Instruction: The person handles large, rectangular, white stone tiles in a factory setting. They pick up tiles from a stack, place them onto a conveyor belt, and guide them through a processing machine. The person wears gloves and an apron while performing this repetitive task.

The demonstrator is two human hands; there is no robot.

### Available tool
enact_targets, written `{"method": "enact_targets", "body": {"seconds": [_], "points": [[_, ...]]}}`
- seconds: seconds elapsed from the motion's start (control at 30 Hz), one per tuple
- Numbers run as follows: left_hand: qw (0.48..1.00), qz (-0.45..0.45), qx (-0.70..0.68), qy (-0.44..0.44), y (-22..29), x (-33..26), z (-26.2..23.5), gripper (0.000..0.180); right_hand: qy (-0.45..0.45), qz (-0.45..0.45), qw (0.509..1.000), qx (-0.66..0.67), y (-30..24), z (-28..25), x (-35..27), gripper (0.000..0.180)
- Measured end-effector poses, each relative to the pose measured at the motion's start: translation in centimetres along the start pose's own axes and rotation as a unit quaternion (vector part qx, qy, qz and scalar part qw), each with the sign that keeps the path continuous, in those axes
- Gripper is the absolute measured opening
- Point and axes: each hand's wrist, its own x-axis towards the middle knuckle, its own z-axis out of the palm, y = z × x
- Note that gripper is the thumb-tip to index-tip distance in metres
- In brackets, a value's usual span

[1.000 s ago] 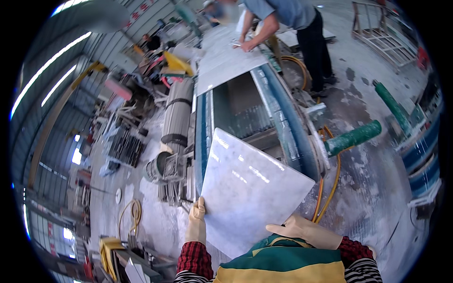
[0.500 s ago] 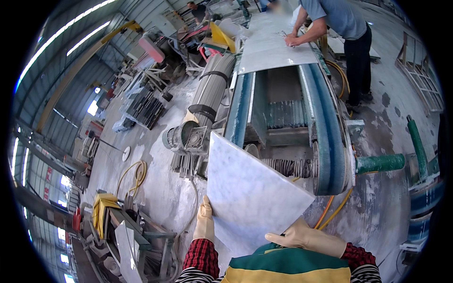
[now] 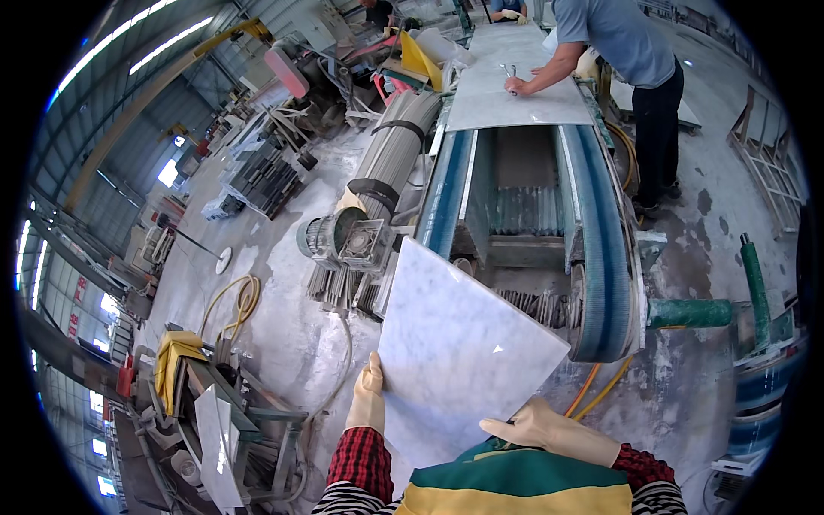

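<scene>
Both gloved hands, left hand (image 3: 367, 396) and right hand (image 3: 539, 429), grip pinching the marble tile's (image 3: 459, 356) 2 edges, keep it level before the conveyor (image 3: 601, 249).

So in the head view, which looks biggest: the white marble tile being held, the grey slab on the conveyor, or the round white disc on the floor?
1. White marble tile, though nearness inflates it.
2. Grey slab.
3. Round white disc.

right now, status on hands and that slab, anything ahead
Left hand grips the slab's left edge, right hand its near edge. Marble slab held up, tilted. Conveyor ahead; a person at its far end.
</scene>
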Motion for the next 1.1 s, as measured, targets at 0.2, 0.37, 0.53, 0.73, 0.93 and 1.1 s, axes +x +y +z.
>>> {"method": "enact_targets", "body": {"seconds": [0.2, 0.37, 0.53, 0.73, 0.93, 1.1], "points": [[0.999, -0.019, 0.018, -0.026, 0.8, 0.9, 2.1, 0.082, 0.021, 0.047, 0.998, 0.048, 0.2, -0.1, -0.4, 0.059], [0.998, -0.028, 0.027, -0.050, 1.3, 1.5, 3.5, 0.083, 0.039, 0.081, 0.993, 0.071, -0.5, -0.4, -0.6, 0.055], [0.996, -0.035, 0.041, -0.068, 1.9, 2.2, 4.3, 0.084, 0.039, 0.099, 0.992, 0.071, -0.7, -0.6, -0.5, 0.053], [0.993, -0.040, 0.056, -0.091, 2.8, 3.2, 5.3, 0.085, 0.117, 0.056, 0.988, 0.080, 1.7, 0.8, 0.1, 0.051], [0.990, -0.044, 0.072, -0.113, 3.6, 3.7, 5.9, 0.087, 0.108, 0.129, 0.977, 0.131, -0.1, -0.2, -0.4, 0.052], [0.986, -0.046, 0.092, -0.132, 4.3, 4.3, 6.8, 0.088, 0.115, 0.158, 0.973, 0.126, 0.6, 0.2, -0.5, 0.054]]}}
